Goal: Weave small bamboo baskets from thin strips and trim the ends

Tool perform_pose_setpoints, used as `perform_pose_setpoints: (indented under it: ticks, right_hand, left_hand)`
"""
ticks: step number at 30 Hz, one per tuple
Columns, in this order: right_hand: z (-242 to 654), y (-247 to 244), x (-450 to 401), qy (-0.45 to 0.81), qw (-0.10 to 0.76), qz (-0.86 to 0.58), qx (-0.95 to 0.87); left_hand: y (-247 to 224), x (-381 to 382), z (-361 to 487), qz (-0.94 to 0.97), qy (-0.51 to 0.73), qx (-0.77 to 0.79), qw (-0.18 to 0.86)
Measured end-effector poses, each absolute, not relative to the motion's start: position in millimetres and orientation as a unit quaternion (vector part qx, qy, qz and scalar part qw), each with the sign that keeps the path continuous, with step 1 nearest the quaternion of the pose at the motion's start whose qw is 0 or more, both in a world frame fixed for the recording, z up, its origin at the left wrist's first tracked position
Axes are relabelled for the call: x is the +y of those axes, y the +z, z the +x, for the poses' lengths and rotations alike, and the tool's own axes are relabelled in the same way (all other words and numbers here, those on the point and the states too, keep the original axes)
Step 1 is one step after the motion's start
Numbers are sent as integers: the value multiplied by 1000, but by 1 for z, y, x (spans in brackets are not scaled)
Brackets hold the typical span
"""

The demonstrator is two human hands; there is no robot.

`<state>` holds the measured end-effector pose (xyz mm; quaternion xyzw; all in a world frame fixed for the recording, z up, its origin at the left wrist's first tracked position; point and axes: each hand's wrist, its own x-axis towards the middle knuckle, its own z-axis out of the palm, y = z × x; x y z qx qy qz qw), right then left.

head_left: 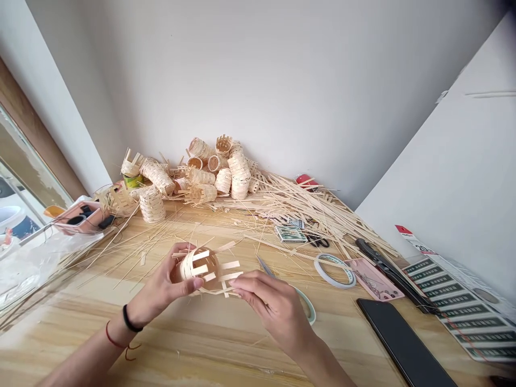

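A small woven basket [187, 266] of pale wood strips lies on its side above the table, its open end toward the right with several loose strip ends sticking out. My left hand [171, 277] is wrapped round its body, the thumb pressed on the near rim. At the open end, my right hand [268, 295] pinches a thin wood strip [217, 292] between thumb and forefinger. This strip runs along the near side of the rim toward my left thumb. Partly behind my right hand lies a roll of tape [309, 309].
Finished and part-woven baskets [239, 174] are heaped against the wall. Loose strips [322, 215] spread to their right. A second tape roll [334, 270], a black-handled knife [395, 274], a phone [403, 341] and blade packaging [455, 306] lie on the right. A pink tray [80, 217] stands left.
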<state>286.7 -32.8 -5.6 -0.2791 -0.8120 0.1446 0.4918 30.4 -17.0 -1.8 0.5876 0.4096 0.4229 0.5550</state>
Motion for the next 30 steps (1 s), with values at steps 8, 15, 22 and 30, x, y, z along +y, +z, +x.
perform_pose_setpoints:
  ticks: [8,15,22,30]
  right_hand:
    - [282,-1,-37,21,508,-287,-812]
    - [279,-11,-34,26,496,-289,-818]
    - [277,-12,-36,12,479,-310,-821]
    - [277,-13,-36,-68,462,-320,-824]
  left_hand:
    - [-10,-19,29,528,448,401,600]
    - [-17,-20,26,517,441,374,631]
    - [-19,-20,29,472,444,355,674]
    - [-9,-22,39,437,367,371,733]
